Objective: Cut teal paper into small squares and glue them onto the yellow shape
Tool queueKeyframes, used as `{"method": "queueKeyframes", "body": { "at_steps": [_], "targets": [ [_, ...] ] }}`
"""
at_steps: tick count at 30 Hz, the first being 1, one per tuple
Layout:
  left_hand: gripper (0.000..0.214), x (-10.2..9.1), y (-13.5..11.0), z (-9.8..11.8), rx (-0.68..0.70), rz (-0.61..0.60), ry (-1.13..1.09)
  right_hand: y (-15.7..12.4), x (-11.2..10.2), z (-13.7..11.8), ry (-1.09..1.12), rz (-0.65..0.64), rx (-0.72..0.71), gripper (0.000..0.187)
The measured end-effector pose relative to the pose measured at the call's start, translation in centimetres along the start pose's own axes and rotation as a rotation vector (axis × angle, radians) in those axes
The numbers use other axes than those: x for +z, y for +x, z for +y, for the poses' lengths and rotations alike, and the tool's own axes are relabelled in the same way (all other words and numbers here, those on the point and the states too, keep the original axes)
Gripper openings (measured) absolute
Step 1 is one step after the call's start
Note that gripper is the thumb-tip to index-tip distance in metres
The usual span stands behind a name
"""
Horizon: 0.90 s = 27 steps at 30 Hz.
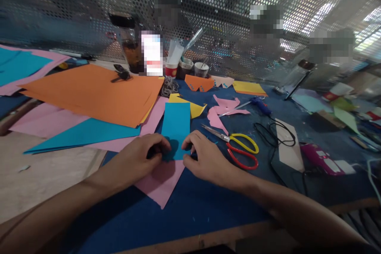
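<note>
A blue paper strip lies upright in front of me, over a piece of pink paper whose corner points toward me. My left hand is curled at the strip's lower left edge, thumb and fingers pinched on it. At the opposite edge my right hand pinches the strip with bent fingers. Both hands partly hide the paper's lower corners. Scissors with one yellow and one red handle rest just right of my right hand. Behind the strip is a yellow paper cutout.
Orange sheets and a folded blue sheet lie to the left. Pink scraps, a blue glue gun with a black cord, and a purple device are at right. Cups and a lit phone stand at the back.
</note>
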<state>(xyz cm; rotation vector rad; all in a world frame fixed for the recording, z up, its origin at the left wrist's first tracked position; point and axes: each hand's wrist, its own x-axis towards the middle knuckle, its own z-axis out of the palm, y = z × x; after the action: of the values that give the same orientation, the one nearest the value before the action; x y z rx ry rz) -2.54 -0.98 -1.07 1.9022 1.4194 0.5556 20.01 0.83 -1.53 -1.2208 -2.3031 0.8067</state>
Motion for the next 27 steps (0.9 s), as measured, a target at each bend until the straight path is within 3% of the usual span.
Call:
{"method": "queueKeyframes", "body": {
  "at_steps": [5,10,27],
  "targets": [
    [0.007,1.4,0.0,0.9,0.022,0.109,0.226,0.0,1.4,-0.3,-0.127,0.107,-0.024,0.017],
    [0.006,2.0,0.1,1.0,0.010,0.128,0.329,-0.1,1.5,-0.3,-0.170,0.110,-0.026,0.016],
    [0.023,0.3,-0.4,-0.5,0.021,-0.006,0.055,-0.3,-0.4,0.8,-0.022,-0.045,-0.089,0.032]
  ]
}}
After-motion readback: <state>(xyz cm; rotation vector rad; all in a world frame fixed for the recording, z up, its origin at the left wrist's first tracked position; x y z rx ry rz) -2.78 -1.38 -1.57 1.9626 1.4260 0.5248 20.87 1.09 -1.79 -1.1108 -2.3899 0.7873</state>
